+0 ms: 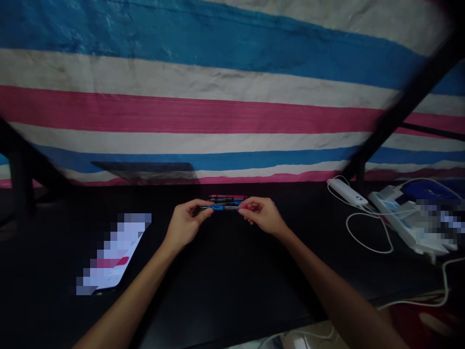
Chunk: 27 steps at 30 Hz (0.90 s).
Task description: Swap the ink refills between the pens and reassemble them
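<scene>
My left hand (187,220) and my right hand (263,214) are raised over a black table (225,271), fingers pinched. Between them they hold a thin pen-like thing (222,208), blue near the left hand and red near the right. Just behind it, a second red and dark pen (227,198) lies flat on the table. Each hand grips one end of the held pen.
A white paper (112,252) lies at the left of the table. At the right sit a white power bank (347,192) with a looping white cable (366,232) and a white box (410,218). A striped tarp (218,97) hangs behind; dark bars cross both sides.
</scene>
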Motion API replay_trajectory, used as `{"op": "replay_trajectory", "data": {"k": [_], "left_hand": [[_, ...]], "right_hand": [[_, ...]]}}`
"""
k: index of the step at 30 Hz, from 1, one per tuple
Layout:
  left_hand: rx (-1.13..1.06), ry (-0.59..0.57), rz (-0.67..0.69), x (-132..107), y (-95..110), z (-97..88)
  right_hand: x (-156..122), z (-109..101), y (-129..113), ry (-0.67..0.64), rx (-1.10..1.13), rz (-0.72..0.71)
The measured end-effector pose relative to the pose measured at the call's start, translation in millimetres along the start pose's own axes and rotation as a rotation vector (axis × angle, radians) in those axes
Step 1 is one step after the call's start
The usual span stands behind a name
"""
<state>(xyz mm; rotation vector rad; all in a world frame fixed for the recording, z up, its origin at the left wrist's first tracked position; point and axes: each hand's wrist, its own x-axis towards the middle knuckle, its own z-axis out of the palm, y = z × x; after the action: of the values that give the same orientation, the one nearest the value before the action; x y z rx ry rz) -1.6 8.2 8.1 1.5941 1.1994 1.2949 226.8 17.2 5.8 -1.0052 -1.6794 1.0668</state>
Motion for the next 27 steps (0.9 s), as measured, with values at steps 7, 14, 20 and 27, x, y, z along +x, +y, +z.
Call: {"op": "replay_trajectory", "data": {"k": [7,14,20,27], "left_hand": [[-0.004,-0.001,0.007,-1.7,0.0,3.3],[0.011,0.012,0.028,-0.7,1.7,0.2],[-0.003,0.004,0.025,0.1,-0.3,-1.5],[-0.022,-0.035,0.010,0.3,-3.6,-0.9]], "right_hand": [[1.4,-2.0,1.6,-0.005,0.006,0.067],[1.0,-2.8,1.2,-0.020,0.020,0.009],[-2.7,-3.5,-2.6,-0.074,-0.182,-0.059],[-2.6,0.6,-0.4,-0.095,-0.122,0.068]]}}
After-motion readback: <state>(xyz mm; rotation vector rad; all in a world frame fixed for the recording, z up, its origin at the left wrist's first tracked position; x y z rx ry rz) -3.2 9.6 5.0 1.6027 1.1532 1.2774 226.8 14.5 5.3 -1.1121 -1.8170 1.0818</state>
